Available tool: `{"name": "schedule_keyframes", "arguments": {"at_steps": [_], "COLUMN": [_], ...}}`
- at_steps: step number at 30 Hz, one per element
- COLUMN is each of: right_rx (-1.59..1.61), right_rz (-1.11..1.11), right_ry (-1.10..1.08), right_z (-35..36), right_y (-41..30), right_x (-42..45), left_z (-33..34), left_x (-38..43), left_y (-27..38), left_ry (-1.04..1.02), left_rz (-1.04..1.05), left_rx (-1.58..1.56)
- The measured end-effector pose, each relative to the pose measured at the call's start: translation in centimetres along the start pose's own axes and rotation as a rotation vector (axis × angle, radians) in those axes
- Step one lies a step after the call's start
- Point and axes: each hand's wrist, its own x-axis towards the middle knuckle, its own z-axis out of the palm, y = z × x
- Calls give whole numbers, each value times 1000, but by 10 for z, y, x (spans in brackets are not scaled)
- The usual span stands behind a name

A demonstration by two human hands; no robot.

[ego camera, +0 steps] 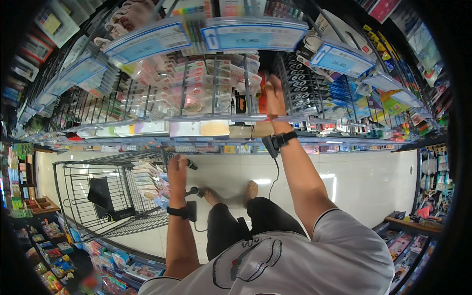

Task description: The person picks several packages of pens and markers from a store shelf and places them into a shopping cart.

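Observation:
My right hand (275, 96) reaches into a wire shelf compartment, touching or close to a red package (262, 96); whether its fingers grip anything is unclear. Left of it lie clear plastic packs (247, 77) and a black package with white lettering (240, 104). To its right stands a stack of black packages (299, 83) behind a wire divider. My left hand (177, 167) is at the near end of a black wire shopping cart (129, 191), beside several hanging-card packs (145, 180) in it; its fingers look bent, and its hold cannot be made out.
Price-tag rails (254, 35) run along the shelf front. Inside the cart lie a black phone-like device (98, 198) and a dark box. Pale floor tiles (368, 184) lie behind my feet. More merchandise shelves (429, 184) stand at both sides. A cable hangs from my right wrist strap.

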Motion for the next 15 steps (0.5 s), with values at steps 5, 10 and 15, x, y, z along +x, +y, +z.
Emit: {"name": "schedule_keyframes", "arguments": {"at_steps": [5, 10, 15], "right_rx": [107, 143, 340], "right_rz": [9, 26, 113], "right_ry": [-99, -18, -72], "right_z": [11, 35, 44], "right_y": [-25, 19, 52], "right_x": [32, 91, 127], "left_z": [65, 122, 168], "left_x": [-3, 26, 58], "left_y": [116, 173, 185], "left_ry": [-199, -245, -178], "left_rz": [147, 443, 546], "left_rx": [-176, -229, -251]}}
